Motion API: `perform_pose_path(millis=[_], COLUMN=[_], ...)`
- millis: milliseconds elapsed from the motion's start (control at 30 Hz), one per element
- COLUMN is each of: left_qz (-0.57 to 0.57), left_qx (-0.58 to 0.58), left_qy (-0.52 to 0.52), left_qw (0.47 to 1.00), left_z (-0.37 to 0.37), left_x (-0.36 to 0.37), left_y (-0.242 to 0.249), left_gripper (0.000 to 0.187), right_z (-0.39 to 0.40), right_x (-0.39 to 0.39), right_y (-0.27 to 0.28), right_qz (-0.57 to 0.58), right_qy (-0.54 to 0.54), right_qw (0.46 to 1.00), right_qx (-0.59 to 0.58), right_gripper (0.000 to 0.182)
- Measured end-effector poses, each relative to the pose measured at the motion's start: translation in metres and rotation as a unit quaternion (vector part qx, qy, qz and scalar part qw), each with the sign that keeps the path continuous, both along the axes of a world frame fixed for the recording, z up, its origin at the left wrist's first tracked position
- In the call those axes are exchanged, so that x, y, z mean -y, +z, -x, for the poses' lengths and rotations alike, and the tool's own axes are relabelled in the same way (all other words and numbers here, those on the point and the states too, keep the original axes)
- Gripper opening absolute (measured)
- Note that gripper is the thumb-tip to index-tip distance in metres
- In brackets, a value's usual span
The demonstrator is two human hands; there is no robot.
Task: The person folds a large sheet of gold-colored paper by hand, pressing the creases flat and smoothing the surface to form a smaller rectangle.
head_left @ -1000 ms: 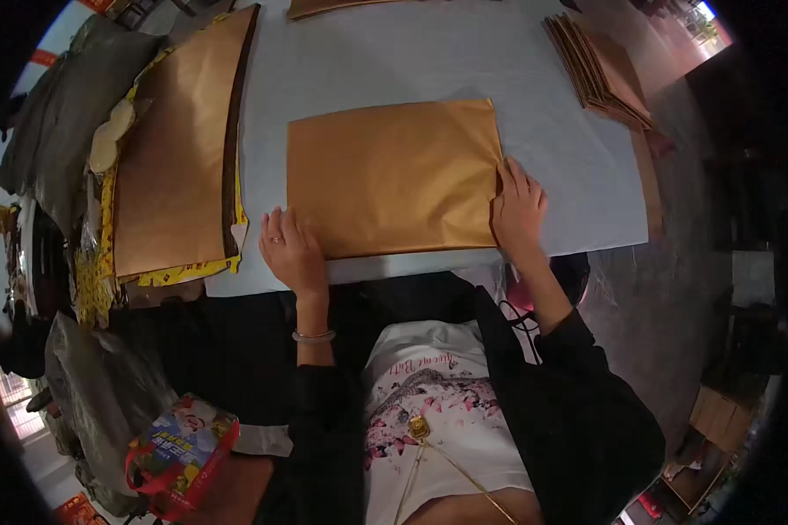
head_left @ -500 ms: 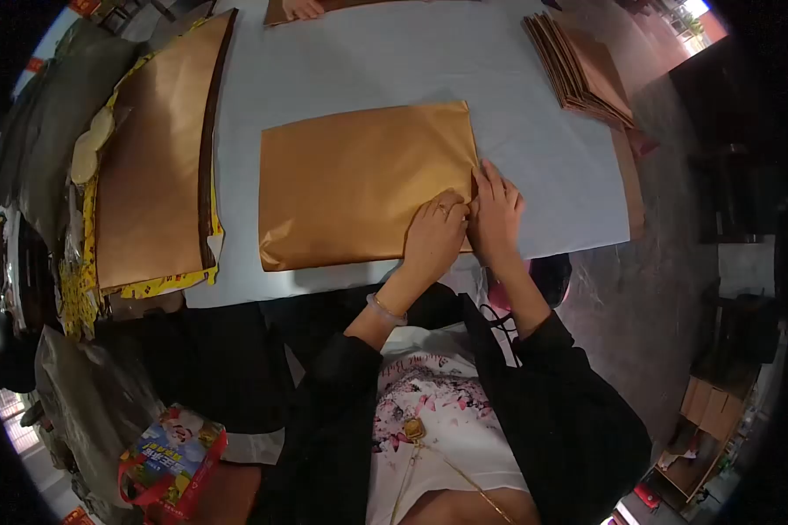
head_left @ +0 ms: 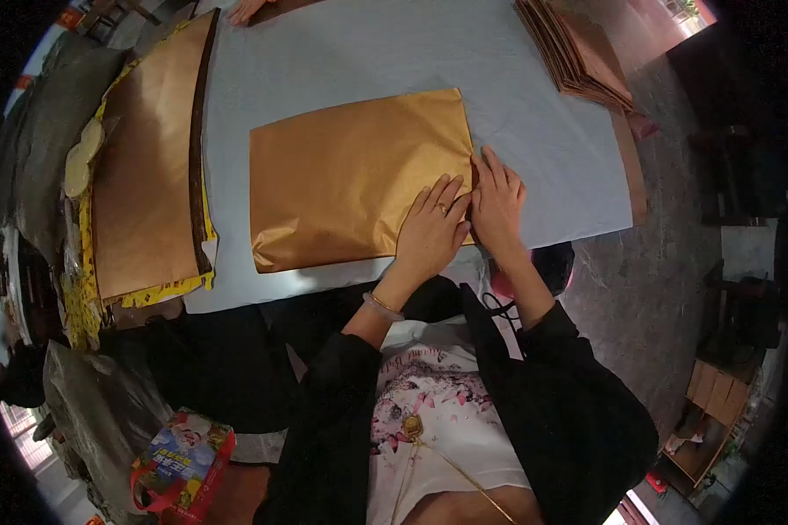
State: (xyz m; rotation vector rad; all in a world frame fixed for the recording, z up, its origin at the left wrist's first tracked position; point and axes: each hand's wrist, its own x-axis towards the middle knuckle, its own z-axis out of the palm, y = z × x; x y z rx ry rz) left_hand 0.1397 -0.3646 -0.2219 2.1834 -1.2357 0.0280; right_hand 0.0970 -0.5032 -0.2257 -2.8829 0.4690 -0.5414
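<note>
A rectangular, gold-coloured paper piece (head_left: 341, 179) lies on the pale table covering, its surface creased near the lower left corner and along the right edge. My left hand (head_left: 431, 229) rests flat on its lower right part, fingers stretched out, with a ring on one finger. Close beside it, my right hand (head_left: 499, 206) is at the paper's right edge, its thumb and fingers about that edge. The fingertips partly hide the edge there, so how it is folded under them cannot be made out.
On the left lies a stack of large brown-gold sheets (head_left: 149, 175) over yellow wrapping. Folded brown paper pieces (head_left: 578, 57) stand at the far right corner. Another person's hand (head_left: 249, 9) shows at the far edge. Below left hangs a red printed bag (head_left: 184, 459).
My left hand has flattened, its fingers stretching further up the paper. My right hand stays at the right edge. The view has shifted slightly, and the other person's hand appears further left.
</note>
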Motion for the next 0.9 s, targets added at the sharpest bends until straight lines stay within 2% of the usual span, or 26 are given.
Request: perform_pose_path(millis=[33,100,133,167,233,267,333,467,733,900], left_qz=[-0.008,-0.002,0.005,0.002,0.008,0.012,0.012,0.011,0.014,0.017], left_qx=[0.008,0.009,0.011,-0.001,0.0,0.002,0.007,0.018,0.045,0.036], left_qy=[-0.004,-0.005,-0.007,-0.012,-0.009,-0.006,-0.009,-0.001,0.007,-0.005], left_qw=[1.0,1.0,1.0,1.0,1.0,1.0,1.0,1.0,0.999,0.999], left_z=[-0.001,0.001,0.001,0.001,0.001,0.002,0.0,0.0,0.002,0.001], left_x=[0.0,0.0,0.001,0.001,0.002,0.002,0.002,0.002,0.004,0.003], left_y=[0.0,-0.001,0.0,0.001,0.001,0.001,0.0,-0.007,-0.006,-0.011], left_gripper=[0.048,0.05,0.051,0.054,0.053,0.052,0.051,0.047,0.038,0.041], right_z=[-0.001,-0.002,-0.001,0.0,-0.001,0.001,0.009,0.019,0.012,-0.003], right_x=[0.004,0.013,0.014,0.017,0.023,0.022,0.014,-0.007,-0.004,0.008], right_y=[-0.002,-0.008,-0.001,-0.001,0.001,0.005,0.016,0.016,0.017,0.007], right_qz=[0.0,0.0,-0.055,-0.054,-0.142,-0.14,-0.15,-0.139,-0.11,-0.04], right_qy=[0.001,-0.004,-0.015,-0.014,-0.013,-0.011,0.072,0.161,0.12,0.095], right_qw=[1.0,0.999,0.998,0.998,0.985,0.986,0.982,0.975,0.986,0.993], right_qx=[-0.001,0.031,0.034,0.033,0.094,0.093,0.087,0.061,-0.023,-0.052], right_gripper=[0.048,0.047,0.044,0.044,0.039,0.039,0.034,0.032,0.041,0.046])
